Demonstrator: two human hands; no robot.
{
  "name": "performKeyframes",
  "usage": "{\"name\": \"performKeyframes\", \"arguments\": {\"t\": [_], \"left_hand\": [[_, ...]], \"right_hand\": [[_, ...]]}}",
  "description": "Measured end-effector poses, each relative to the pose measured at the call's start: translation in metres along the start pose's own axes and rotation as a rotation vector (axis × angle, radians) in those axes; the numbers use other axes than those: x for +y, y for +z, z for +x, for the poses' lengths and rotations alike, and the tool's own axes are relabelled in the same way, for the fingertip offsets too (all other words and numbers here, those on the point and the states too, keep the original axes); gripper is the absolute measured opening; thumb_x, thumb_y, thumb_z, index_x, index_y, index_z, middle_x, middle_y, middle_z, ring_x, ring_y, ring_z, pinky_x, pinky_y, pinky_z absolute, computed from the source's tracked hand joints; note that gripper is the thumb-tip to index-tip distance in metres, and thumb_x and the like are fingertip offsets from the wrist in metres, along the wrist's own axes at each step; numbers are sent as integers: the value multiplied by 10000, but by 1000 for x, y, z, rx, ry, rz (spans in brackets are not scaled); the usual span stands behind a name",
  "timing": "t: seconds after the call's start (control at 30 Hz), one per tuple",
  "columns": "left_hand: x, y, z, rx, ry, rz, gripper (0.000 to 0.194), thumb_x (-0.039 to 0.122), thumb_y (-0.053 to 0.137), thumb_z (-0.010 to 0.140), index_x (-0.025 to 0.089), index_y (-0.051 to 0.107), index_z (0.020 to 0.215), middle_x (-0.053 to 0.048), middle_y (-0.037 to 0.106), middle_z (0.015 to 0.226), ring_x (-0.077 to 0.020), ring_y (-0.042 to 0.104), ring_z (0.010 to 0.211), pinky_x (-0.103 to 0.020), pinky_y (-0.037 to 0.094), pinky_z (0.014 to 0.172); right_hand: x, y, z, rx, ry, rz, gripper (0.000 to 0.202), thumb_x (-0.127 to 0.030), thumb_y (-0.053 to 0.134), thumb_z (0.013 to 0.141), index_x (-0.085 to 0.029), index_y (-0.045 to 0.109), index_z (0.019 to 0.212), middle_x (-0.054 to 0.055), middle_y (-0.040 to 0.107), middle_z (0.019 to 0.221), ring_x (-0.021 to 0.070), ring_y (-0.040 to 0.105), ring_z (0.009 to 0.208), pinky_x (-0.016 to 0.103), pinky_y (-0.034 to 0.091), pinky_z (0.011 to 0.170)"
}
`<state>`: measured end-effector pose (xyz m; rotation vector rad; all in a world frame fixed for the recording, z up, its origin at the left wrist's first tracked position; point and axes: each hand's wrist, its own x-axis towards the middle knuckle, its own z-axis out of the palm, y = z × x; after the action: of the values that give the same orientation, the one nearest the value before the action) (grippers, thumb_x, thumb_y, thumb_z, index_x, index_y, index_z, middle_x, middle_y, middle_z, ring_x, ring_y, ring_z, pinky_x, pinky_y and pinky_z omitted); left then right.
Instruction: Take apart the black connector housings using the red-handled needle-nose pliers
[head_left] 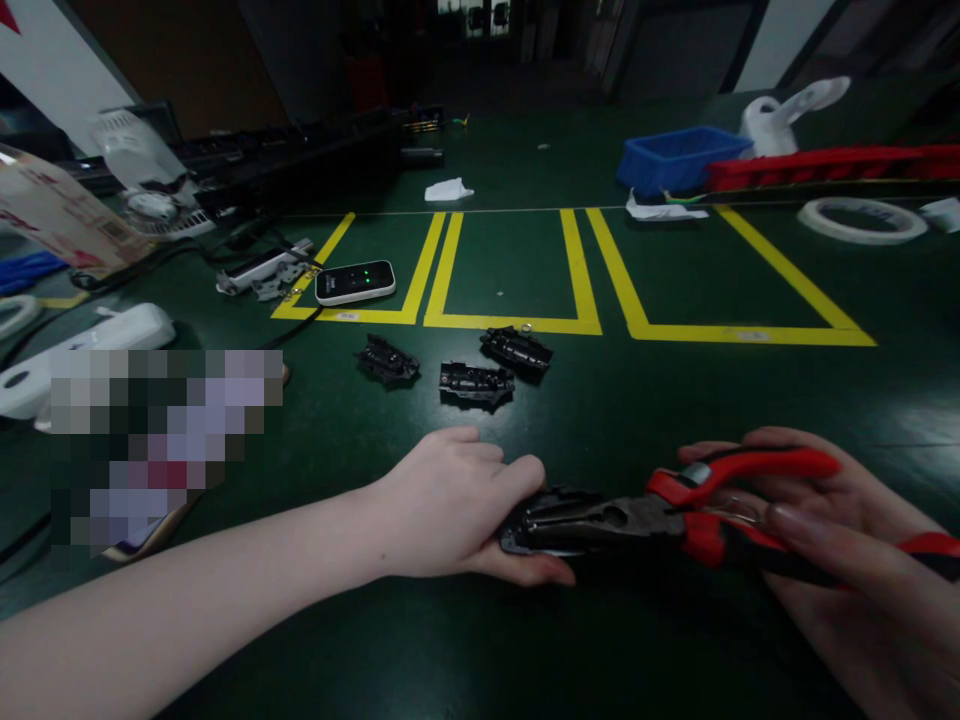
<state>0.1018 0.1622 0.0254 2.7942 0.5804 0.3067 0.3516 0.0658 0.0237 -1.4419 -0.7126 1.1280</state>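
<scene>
My left hand [457, 500] is closed round a small black plastic part [555, 510], thumb below and fingers above. In my right hand [832, 540] is a pair of red-handled needle-nose pliers [712, 490], their jaws pointing left and lying against the black part. Whether the jaws grip it or only touch it I cannot tell. Beyond my hands, three similar black parts lie on the green table: one at the left [387, 360], one in the middle [476, 383] and one farther back at the right [516, 350].
Yellow tape [517, 325] marks bays on the table [315, 420]. A small black-and-white device [355, 284] with green lights sits in the left bay. A pixelated phone-like object [165, 450] lies at left. At the back right are a blue bin [675, 160], red trays [832, 168] and a tape roll [862, 220].
</scene>
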Motion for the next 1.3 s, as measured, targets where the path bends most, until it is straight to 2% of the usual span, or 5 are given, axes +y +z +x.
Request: {"name": "performKeyframes", "arguments": {"t": [0.27, 0.53, 0.7, 0.87, 1.3], "left_hand": [[-1, 1, 0, 2, 0, -24, 539, 731, 529, 880, 194, 539, 841, 44, 596, 638, -131, 567, 553, -271, 343, 562], [0, 1, 0, 6, 4, -1, 542, 733, 532, 875, 193, 546, 834, 41, 594, 637, -132, 559, 549, -272, 337, 553], [0, 1, -1, 14, 7, -9, 532, 723, 555, 869, 192, 545, 836, 41, 594, 641, -135, 556, 549, -274, 332, 554], [1, -1, 0, -9, -10, -53, 505, 695, 592, 864, 193, 547, 845, 44, 611, 661, -127, 555, 557, -266, 341, 565], [0, -4, 1, -62, -59, -144, 492, 685, 590, 869, 195, 551, 858, 48, 607, 669, -121, 550, 567, -263, 365, 590]], "right_hand": [[1, -9, 9, 20, 23, 53, 459, -408, 892, 557, -324, 722, 975, 59, 760, 1065, 285, 751, 827, 322, 631, 659], [-5, -3, 5, 76, 43, 11, 538, -453, 904, 501, -318, 699, 979, 85, 762, 1051, 309, 746, 869, 350, 633, 651], [-7, 2, 2, 47, 55, -48, 596, -478, 899, 499, -308, 687, 1030, 103, 754, 1075, 308, 747, 780, 385, 636, 640], [-5, 2, 2, 50, 51, -52, 593, -499, 895, 508, -317, 679, 1030, 95, 745, 1113, 319, 746, 840, 406, 638, 689], [-7, 2, 2, 105, 73, 64, 583, -481, 888, 509, -295, 703, 1030, 108, 738, 1147, 305, 740, 912, 325, 631, 666]]}}
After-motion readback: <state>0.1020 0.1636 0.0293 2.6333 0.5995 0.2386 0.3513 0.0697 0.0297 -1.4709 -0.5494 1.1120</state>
